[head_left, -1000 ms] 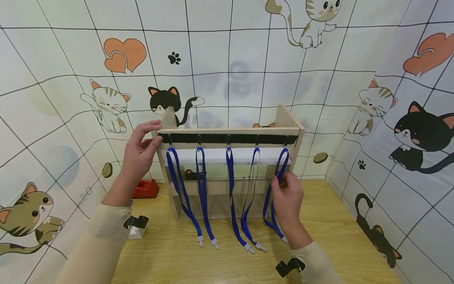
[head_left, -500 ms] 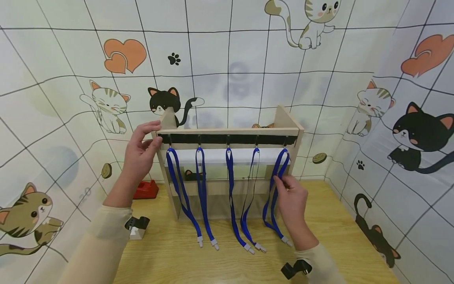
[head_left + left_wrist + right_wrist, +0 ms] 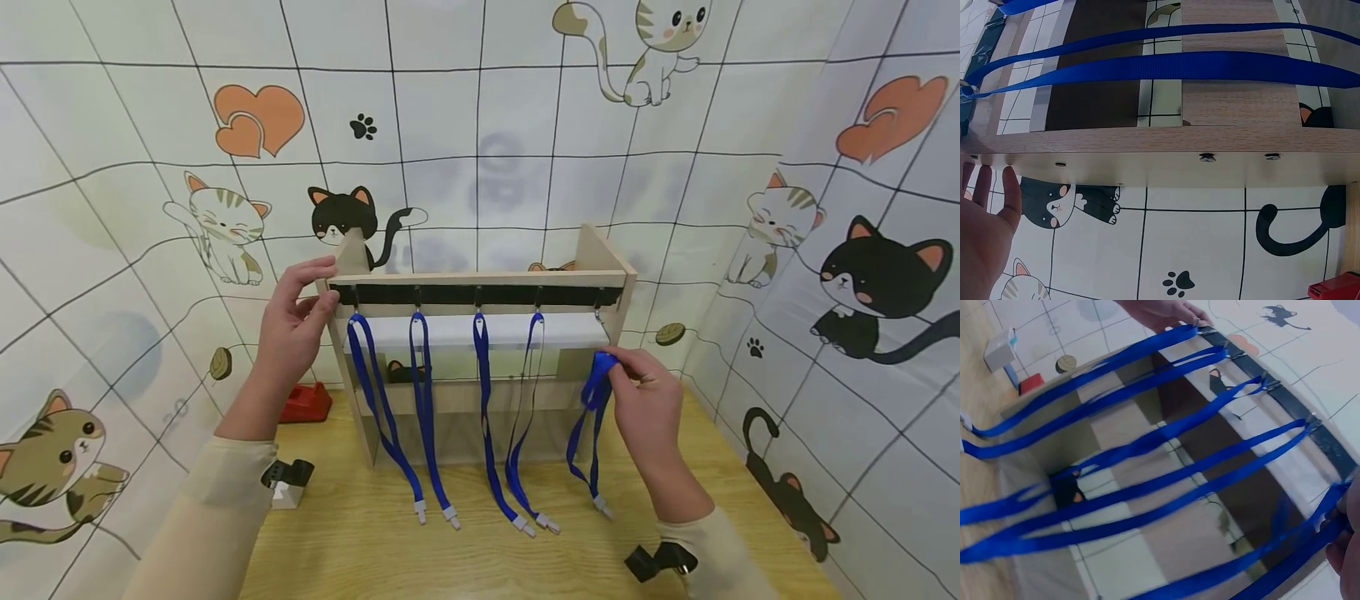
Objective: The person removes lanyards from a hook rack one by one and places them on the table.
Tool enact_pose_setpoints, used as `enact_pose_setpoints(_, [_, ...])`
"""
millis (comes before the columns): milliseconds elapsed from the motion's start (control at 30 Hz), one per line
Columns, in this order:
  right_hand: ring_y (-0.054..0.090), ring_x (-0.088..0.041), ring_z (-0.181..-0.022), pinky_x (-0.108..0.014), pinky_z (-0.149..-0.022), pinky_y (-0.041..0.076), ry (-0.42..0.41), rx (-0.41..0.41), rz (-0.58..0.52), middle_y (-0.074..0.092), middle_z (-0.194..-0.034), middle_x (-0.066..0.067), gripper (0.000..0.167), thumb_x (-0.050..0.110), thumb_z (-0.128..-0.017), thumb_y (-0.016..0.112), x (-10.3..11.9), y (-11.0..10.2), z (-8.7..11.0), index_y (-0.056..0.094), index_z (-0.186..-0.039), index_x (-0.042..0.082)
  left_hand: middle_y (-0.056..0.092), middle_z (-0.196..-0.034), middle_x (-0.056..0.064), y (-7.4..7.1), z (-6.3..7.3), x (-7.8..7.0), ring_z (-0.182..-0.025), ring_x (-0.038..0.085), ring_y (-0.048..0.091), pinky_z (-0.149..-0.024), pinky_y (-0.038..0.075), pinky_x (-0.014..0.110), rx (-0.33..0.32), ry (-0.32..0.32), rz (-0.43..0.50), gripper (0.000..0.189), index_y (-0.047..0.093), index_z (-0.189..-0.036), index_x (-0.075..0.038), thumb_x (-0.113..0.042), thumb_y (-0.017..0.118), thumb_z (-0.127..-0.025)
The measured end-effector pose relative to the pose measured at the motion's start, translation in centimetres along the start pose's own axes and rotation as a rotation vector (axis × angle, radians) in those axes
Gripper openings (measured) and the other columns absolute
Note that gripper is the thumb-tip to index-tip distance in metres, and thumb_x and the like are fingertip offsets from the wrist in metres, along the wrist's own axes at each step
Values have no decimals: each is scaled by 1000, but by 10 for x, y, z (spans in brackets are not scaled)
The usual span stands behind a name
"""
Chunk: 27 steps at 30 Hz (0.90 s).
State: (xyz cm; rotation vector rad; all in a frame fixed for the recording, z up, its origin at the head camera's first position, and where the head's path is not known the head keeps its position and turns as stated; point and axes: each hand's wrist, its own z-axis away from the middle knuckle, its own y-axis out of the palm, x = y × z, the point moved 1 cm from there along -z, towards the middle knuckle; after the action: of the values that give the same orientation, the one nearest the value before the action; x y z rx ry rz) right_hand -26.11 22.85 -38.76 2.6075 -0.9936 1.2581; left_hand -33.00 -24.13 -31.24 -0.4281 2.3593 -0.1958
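Note:
At the right end of a wooden rack (image 3: 480,396), my right hand (image 3: 651,404) pinches a blue lanyard (image 3: 596,392) near the top of its loop. That loop sits below and apart from the rightmost hook (image 3: 598,300), while its white clip (image 3: 602,505) dangles low in front of the rack. Several other blue lanyards (image 3: 428,400) hang from hooks along the black strip (image 3: 450,294). My left hand (image 3: 296,325) touches the rack's upper left corner, its fingers nearly straight against the side panel (image 3: 1166,169) in the left wrist view.
A red object (image 3: 306,403) lies on the wood-grain table (image 3: 360,558) left of the rack. Nearer, a white box-like object (image 3: 287,496) is partly hidden by the left wrist strap. A cat-printed, grid-lined backdrop (image 3: 450,108) surrounds the table.
The rightmost lanyard has come off its hook. My right hand has moved right and slightly up, taking the loop with it. My left hand stays at the corner.

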Motion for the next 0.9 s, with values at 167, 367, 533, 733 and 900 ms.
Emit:
enact_pose_setpoints(167, [68,-6,-85,-12,-69,50,-82,4,25,80,-99,-5,26,-5,-105,69,5,-19,-17,88,-114,9,57,-162,-1,0,1,0,-150,20,50,-107,51,25,1,-3,-3,36,64,-148,-11,-11,66,-112])
enact_pose_setpoints(367, [63,-5,-85,-15,-72,46,-158,35,102,80,-100,-7,23,-1,-106,70,12,-45,-42,87,-118,8,57,-162,-1,-1,2,-1,-148,20,51,-105,51,24,-6,-5,3,35,64,-148,-11,-12,66,-112])
enact_pose_setpoints(533, [61,-1,-86,-15,-69,42,-202,61,174,80,-105,-8,23,0,-106,70,12,-63,-64,87,-119,8,56,-163,1,0,1,0,-149,21,51,-105,52,24,-3,-7,6,37,63,-149,-9,-12,66,-112])
enact_pose_setpoints(733, [57,-7,-82,-15,-64,41,-146,124,241,74,-108,-8,27,0,-107,65,-2,-74,-96,86,-122,7,57,-162,0,-1,1,-2,-149,20,51,-105,52,24,-6,-7,8,36,63,-148,-9,-12,65,-112])
enact_pose_setpoints(900, [53,-11,-73,-20,-53,37,-76,182,255,73,-107,-13,28,4,-110,61,-25,-83,-119,83,-125,4,57,-163,0,0,1,-3,-149,21,51,-106,52,24,1,-12,11,36,63,-148,-9,-12,66,-112])
